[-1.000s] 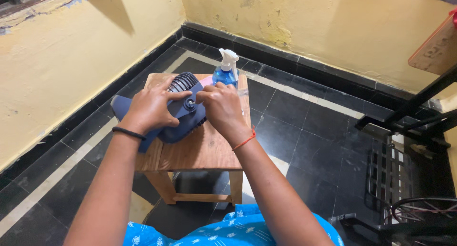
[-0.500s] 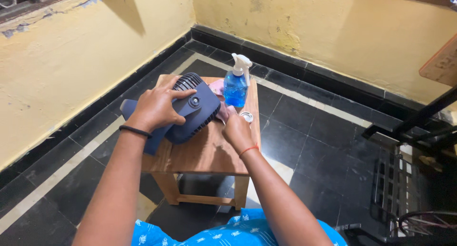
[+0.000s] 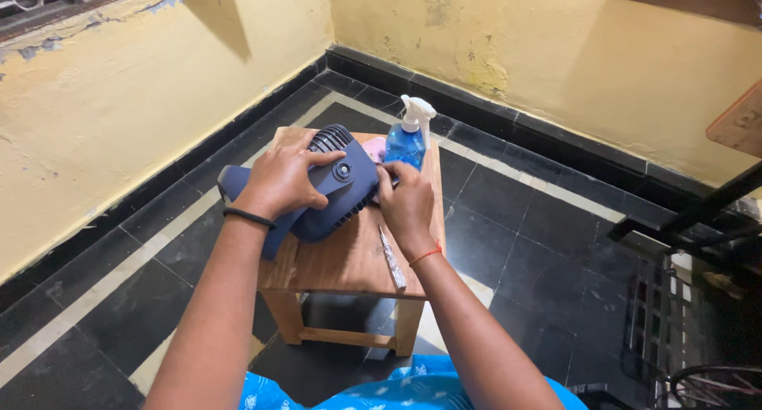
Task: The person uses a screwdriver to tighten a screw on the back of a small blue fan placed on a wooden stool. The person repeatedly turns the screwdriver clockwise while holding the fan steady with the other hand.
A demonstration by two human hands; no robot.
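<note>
The right hand [image 3: 406, 206] has moved from the top of the dark blue fan [image 3: 329, 192] to its side edge, fingers curled against it. The left hand [image 3: 287, 178] stays spread flat on the housing, pressing it to the wooden surface [image 3: 349, 263]; neither grip encloses the unit

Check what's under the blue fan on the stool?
The blue fan lies on the wooden stool, left hand on top, right hand at its side. A pink thing shows behind it, beside the spray bottle. Anything directly beneath is covered.
</note>
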